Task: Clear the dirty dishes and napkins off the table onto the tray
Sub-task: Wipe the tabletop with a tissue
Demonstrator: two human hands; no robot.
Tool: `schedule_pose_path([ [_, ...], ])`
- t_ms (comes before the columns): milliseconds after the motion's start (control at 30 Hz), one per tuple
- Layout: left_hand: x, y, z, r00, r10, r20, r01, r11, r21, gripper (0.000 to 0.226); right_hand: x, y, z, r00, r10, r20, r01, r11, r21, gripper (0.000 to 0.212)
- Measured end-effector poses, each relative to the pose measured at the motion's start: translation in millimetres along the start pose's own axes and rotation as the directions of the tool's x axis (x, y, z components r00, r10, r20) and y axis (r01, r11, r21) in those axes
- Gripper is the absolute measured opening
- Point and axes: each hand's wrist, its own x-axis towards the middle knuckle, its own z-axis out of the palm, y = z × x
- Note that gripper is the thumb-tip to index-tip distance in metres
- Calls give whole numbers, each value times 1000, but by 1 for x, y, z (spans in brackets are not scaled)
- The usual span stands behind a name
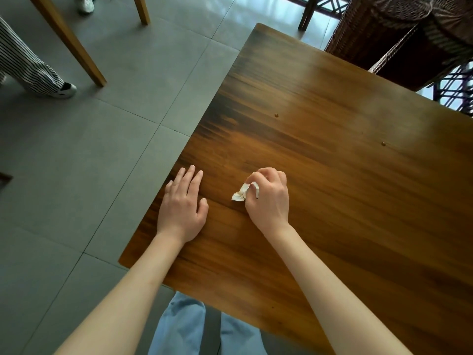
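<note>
Right hand (268,198) pinches a crumpled napkin (242,193) on the table (332,162) at lower centre; left hand (181,208) lies flat, fingers spread, beside it.

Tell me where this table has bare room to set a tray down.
Nearly all of the table is bare. The widest patch runs from the right hand out to the far edge by the wicker chairs, marked only by two small brown drops. The near right side is bare too. The one busy spot is the near-left edge: the flat left hand and the crumpled napkin.
</note>
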Motion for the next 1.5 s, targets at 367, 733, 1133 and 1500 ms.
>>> schedule_pose_path([
  [367, 0, 1, -1, 1000, -8, 8, 8, 1000, 7, 58, -7, -11, 9, 997, -38, 59, 48, 984, -169, 8],
  [733, 0, 0, 1, 1000, -10, 29, 10, 1000, -8, 58, 54, -23, 44, 964, -184, 192, 194, 980, -38, 12],
  [1133, -2, 1, -12, 998, -19, 67, 26, 994, -109, 59, 47, -7, 26, 997, 68, 40, -64, 993, -95, 11],
  [1500, 168, 47, -17, 982, 189, -10, -190, 979, -69, 53, 148, 50, -2, 929, 361, -79, -362, 932, -9, 17],
])
